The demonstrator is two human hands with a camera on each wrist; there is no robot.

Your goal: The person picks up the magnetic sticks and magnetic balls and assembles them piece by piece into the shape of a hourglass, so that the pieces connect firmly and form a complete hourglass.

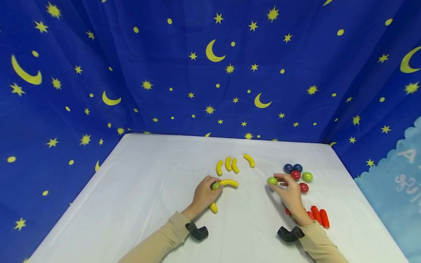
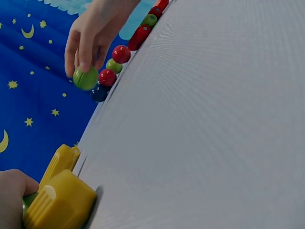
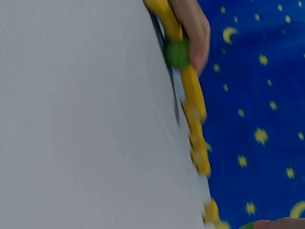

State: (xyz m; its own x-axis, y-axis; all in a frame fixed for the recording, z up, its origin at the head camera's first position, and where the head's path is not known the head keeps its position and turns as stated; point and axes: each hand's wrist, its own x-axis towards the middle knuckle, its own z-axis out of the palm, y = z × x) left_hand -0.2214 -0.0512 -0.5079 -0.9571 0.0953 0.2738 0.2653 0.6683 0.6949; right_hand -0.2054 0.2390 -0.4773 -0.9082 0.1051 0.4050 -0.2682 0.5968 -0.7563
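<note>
My left hand [image 1: 203,195] pinches a small green ball [image 1: 215,186] just above or on the white table; which, I cannot tell. Beside its fingertips lies a toy banana [image 1: 229,183], and another toy banana [image 1: 214,208] shows near the thumb side. Between thumb and fingers my right hand [image 1: 291,193] holds a second green ball [image 1: 272,181], which appears lifted in the left wrist view, with a seam round the ball [image 2: 86,78]. In the right wrist view the left hand [image 3: 196,31] and its green ball [image 3: 177,53] look blurred.
Several toy bananas [image 1: 228,163] lie beyond the left hand on the white table [image 1: 158,171]. Near the right hand sit dark blue balls [image 1: 288,168], red balls [image 1: 304,188] and a green ball [image 1: 307,177]. Long red pieces [image 1: 324,218] lie by the right wrist. Star-patterned blue cloth [image 1: 184,80] hangs behind.
</note>
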